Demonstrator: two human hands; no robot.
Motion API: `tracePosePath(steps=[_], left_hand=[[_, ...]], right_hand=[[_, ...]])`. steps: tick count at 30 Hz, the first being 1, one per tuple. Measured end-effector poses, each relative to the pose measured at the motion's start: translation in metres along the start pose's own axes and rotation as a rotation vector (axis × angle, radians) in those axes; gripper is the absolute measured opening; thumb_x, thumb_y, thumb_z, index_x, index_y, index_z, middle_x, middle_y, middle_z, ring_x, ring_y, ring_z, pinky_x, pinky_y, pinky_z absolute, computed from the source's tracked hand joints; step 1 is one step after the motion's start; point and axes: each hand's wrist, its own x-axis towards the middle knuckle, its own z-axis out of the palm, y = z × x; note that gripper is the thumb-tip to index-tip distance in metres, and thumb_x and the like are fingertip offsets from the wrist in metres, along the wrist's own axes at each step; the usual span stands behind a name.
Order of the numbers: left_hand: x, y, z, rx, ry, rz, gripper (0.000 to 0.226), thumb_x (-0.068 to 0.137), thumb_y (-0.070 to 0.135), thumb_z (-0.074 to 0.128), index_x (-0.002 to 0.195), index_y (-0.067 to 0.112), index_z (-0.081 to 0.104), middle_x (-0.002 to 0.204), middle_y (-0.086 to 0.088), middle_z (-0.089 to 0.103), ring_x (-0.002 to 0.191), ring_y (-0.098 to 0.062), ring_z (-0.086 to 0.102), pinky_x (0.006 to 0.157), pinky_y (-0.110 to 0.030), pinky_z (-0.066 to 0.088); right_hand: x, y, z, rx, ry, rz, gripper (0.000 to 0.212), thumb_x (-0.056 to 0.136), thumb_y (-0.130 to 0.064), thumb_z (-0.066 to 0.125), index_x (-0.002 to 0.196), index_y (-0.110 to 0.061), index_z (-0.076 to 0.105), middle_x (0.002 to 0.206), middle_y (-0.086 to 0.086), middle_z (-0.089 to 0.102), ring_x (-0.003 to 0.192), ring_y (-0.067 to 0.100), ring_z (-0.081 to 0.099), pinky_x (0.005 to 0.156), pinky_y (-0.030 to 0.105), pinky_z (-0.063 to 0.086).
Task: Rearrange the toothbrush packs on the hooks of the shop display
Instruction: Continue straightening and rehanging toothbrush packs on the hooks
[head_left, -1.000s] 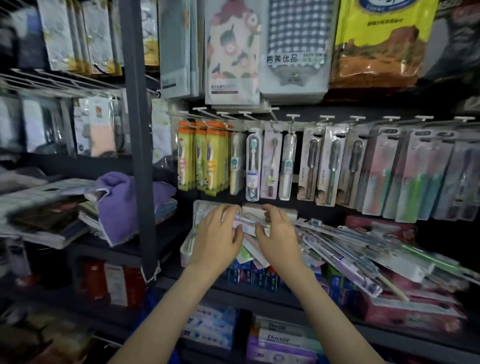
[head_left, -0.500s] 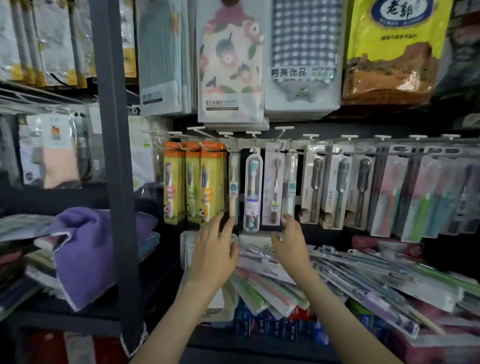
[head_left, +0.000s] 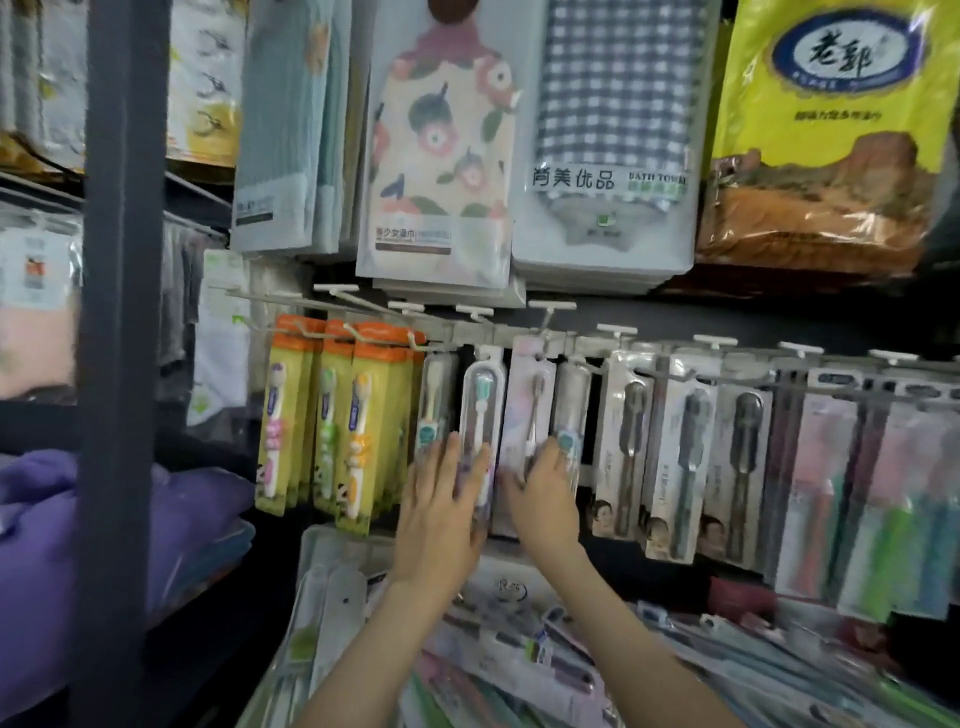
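Toothbrush packs hang in a row from white hooks (head_left: 615, 329). My left hand (head_left: 441, 514) lies with straight fingers against the lower part of a clear pack with a teal-headed brush (head_left: 483, 400). To its right, my right hand (head_left: 545, 493) touches the bottom of a pale pink pack (head_left: 532, 395) and of a clear pack with a teal label (head_left: 571, 395). Neither hand plainly grips anything. Orange-and-yellow packs (head_left: 358, 431) hang to the left, grey packs (head_left: 628, 447) and pastel ones (head_left: 857, 493) to the right.
Loose toothbrush packs (head_left: 519, 675) are heaped on the shelf below, partly in a clear tray (head_left: 332, 551). A dark upright post (head_left: 124, 312) stands at the left, with folded purple cloth (head_left: 41, 545) beside it. Bagged towels (head_left: 441, 156) and a yellow bag (head_left: 831, 130) hang above.
Both hands have risen from the heap of loose packs on the shelf to the hanging packs. The view has moved closer and upward.
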Motion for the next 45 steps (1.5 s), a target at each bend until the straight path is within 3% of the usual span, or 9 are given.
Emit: tracePosePath(steps=[5,8,13,16,19,24,26,37,45], left_hand=[[0.018,0.002,0.019,0.023,0.082,0.029,0.095,0.062,0.019,0.085,0.143,0.014,0.034,0.144,-0.026,0.038,0.135,-0.036,0.032,0.103,-0.054,0.038],[0.017,0.003,0.018,0.027,0.069,-0.005,0.097,0.062,0.012,0.084,0.144,0.014,0.033,0.146,-0.025,0.035,0.136,-0.033,0.024,0.106,-0.052,0.035],[0.015,0.007,0.008,0.049,-0.013,-0.031,0.095,0.063,0.016,0.084,0.145,0.013,0.035,0.147,-0.025,0.035,0.136,-0.038,0.035,0.107,-0.051,0.035],[0.015,0.008,-0.002,0.025,-0.035,-0.056,0.087,0.065,0.019,0.083,0.141,0.01,0.041,0.147,-0.025,0.033,0.137,-0.039,0.033,0.107,-0.053,0.033],[0.013,0.009,-0.006,0.0,-0.078,-0.07,0.086,0.066,0.021,0.083,0.14,0.011,0.043,0.148,-0.023,0.033,0.137,-0.038,0.033,0.108,-0.053,0.033],[0.006,0.021,-0.018,-0.076,-0.168,-0.072,0.073,0.092,0.023,0.056,0.151,0.02,0.014,0.159,-0.012,-0.006,0.147,-0.026,-0.004,0.12,-0.041,0.003],[0.006,0.024,-0.024,-0.086,-0.161,-0.078,0.071,0.094,0.025,0.052,0.152,0.02,0.01,0.158,-0.011,-0.01,0.146,-0.025,-0.007,0.118,-0.038,-0.001],[-0.002,0.029,-0.057,-0.117,-0.208,-0.102,0.068,0.096,0.025,0.047,0.152,0.022,0.009,0.158,-0.01,-0.01,0.146,-0.026,-0.004,0.118,-0.036,0.003],[-0.02,0.107,-0.064,-0.473,-0.191,-0.16,0.064,0.094,0.028,0.053,0.149,0.019,0.022,0.149,-0.005,0.03,0.132,-0.024,0.036,0.102,-0.033,0.036]], right_hand=[[0.013,0.011,0.017,0.021,-0.052,0.025,0.047,0.096,-0.03,0.046,0.132,-0.006,0.029,0.116,0.018,0.056,0.094,0.033,0.059,0.061,0.032,0.041],[0.011,0.011,0.009,0.016,-0.08,0.028,0.055,0.097,-0.029,0.043,0.142,-0.008,0.02,0.127,0.02,0.052,0.1,0.034,0.058,0.07,0.038,0.049],[0.0,0.003,-0.026,-0.112,-0.152,0.008,0.069,0.098,-0.021,0.04,0.15,-0.012,-0.004,0.146,0.017,0.034,0.112,0.032,0.054,0.08,0.037,0.047],[-0.005,-0.001,-0.04,-0.15,-0.172,-0.003,0.069,0.098,-0.018,0.04,0.15,-0.014,-0.005,0.154,0.01,0.021,0.124,0.03,0.045,0.087,0.04,0.046],[-0.015,-0.002,-0.053,-0.13,-0.185,0.015,0.066,0.098,-0.018,0.04,0.151,-0.017,0.001,0.149,0.011,0.029,0.119,0.03,0.048,0.085,0.039,0.046],[-0.022,-0.007,-0.071,-0.086,-0.186,0.024,0.058,0.096,-0.015,0.045,0.147,-0.011,0.017,0.141,0.015,0.037,0.117,0.033,0.048,0.086,0.038,0.045],[-0.02,-0.009,-0.073,-0.084,-0.189,0.035,0.06,0.097,-0.013,0.045,0.149,-0.012,0.014,0.143,0.014,0.036,0.12,0.032,0.047,0.086,0.036,0.044],[-0.034,0.001,-0.092,-0.205,-0.151,0.067,0.059,0.089,-0.003,0.047,0.145,-0.012,0.029,0.141,0.013,0.032,0.126,0.033,0.036,0.101,0.049,0.037],[-0.084,0.046,-0.151,-0.076,-0.197,0.107,0.053,0.089,0.0,0.045,0.14,-0.009,0.036,0.137,0.014,0.038,0.121,0.03,0.04,0.09,0.028,0.037]])
